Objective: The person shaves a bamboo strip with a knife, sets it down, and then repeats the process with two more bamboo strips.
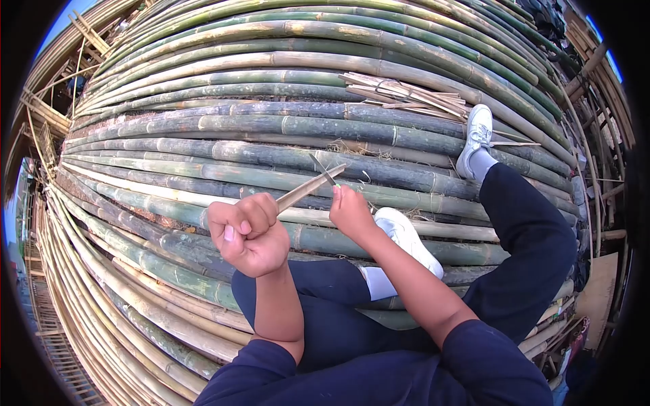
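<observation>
My left hand (249, 233) is closed around one end of a flat bamboo strip (298, 195), which points up and to the right. In my right hand (351, 211) is a small knife (320, 166), its handle mostly hidden by the fingers. The dark blade crosses the strip near its far end and looks to be against it. Both hands are held above my folded leg, over the bamboo poles.
Long green and tan bamboo poles (257, 177) lie side by side beneath me. A bundle of split strips (406, 95) rests ahead, near my outstretched shoe (479, 139). Thin curled shavings (359, 146) are scattered on the poles. Bamboo frames (51, 111) stand at the left.
</observation>
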A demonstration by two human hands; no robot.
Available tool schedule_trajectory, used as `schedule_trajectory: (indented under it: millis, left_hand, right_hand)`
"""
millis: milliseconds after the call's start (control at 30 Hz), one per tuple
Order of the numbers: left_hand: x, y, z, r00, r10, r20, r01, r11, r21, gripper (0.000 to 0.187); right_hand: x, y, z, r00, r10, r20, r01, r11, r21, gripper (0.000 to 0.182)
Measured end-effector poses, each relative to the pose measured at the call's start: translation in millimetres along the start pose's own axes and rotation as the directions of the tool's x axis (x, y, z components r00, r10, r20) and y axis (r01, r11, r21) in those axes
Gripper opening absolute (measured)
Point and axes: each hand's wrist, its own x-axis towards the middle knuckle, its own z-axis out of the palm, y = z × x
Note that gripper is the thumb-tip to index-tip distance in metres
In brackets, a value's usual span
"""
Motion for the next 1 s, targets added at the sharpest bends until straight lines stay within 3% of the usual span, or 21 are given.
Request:
schedule_trajectory:
  millis: [33, 133, 167, 200, 267, 300, 333, 400, 433, 533, 667, 733, 933, 1000]
  left_hand:
    - [-0.2, 0.2, -0.9, 1.0, 0.005, -0.023, -0.005, 1.0, -0.002, 0.014]
    - [3.0, 1.3, -6.6, 1.0, -0.001, -0.016, 0.001, 1.0, -0.021, 0.015]
    - [3.3, 1.4, -7.7, 1.0, -0.004, -0.019, 0.004, 1.0, -0.016, 0.015]
    - [5.1, 0.2, -8.2, 1.0, 0.013, -0.015, -0.014, 0.999, -0.033, 0.015]
    - [5.6, -1.0, -5.8, 0.999, 0.033, -0.014, -0.034, 0.998, -0.056, 0.015]
    - [4.6, -0.8, -2.8, 1.0, 0.013, -0.002, -0.014, 0.999, -0.031, 0.015]
    - [3.5, -0.5, -0.1, 1.0, -0.007, 0.011, 0.007, 1.0, -0.006, 0.016]
    - [0.5, -0.4, 2.8, 0.999, -0.009, 0.034, 0.009, 1.0, -0.01, 0.016]
    - [0.0, -0.6, 3.5, 0.998, -0.011, 0.057, 0.011, 1.0, -0.01, 0.016]
    - [-1.8, -0.8, 6.0, 0.997, -0.003, 0.077, 0.005, 1.0, -0.021, 0.015]
    - [0.2, -1.5, 4.6, 0.997, -0.004, 0.081, 0.006, 1.0, -0.018, 0.014]
    - [1.6, -1.7, 0.8, 0.998, 0.003, 0.065, -0.002, 1.0, -0.023, 0.014]
    - [9.6, -2.7, -15.3, 0.999, 0.038, 0.005, -0.038, 0.997, -0.073, 0.013]
    - [10.1, -2.9, -13.0, 0.999, 0.045, 0.007, -0.044, 0.996, -0.078, 0.013]
  right_hand:
    - [1.8, -1.9, -8.4, 0.998, 0.046, 0.043, -0.037, 0.98, -0.198, 0.034]
    - [5.8, -25.3, -33.2, 0.997, 0.064, -0.05, -0.07, 0.99, -0.126, 0.034]
    - [0.0, -40.9, -43.6, 0.992, -0.02, -0.127, 0.012, 0.998, -0.06, 0.033]
    - [-4.2, -44.5, -44.9, 0.992, -0.021, -0.122, 0.014, 0.998, -0.06, 0.033]
    - [-10.7, -47.0, -47.8, 0.974, -0.193, -0.122, 0.202, 0.977, 0.063, 0.032]
    - [-8.7, -36.9, -39.9, 0.98, -0.199, -0.013, 0.198, 0.979, -0.054, 0.034]
    - [-5.3, -13.5, -23.4, 0.98, -0.2, -0.017, 0.198, 0.978, -0.058, 0.034]
    - [1.1, 18.5, -4.2, 0.962, 0.252, 0.108, -0.193, 0.902, -0.387, 0.033]
    - [2.7, 25.6, -12.0, 0.917, 0.324, 0.235, -0.194, 0.873, -0.448, 0.044]
    - [-6.9, -26.7, -39.5, 0.935, 0.285, 0.211, -0.197, 0.912, -0.36, 0.044]
    - [-21.5, -49.5, -43.7, 0.915, 0.307, 0.262, -0.203, 0.911, -0.359, 0.041]
    - [-20.3, -44.2, -54.8, 0.828, 0.426, 0.364, -0.204, 0.835, -0.511, 0.04]
    - [-3.2, -84.2, -110.0, 0.855, 0.349, 0.384, -0.17, 0.888, -0.428, 0.041]
    - [1.2, -92.0, -105.7, 0.983, 0.11, 0.149, -0.109, 0.994, -0.014, 0.041]
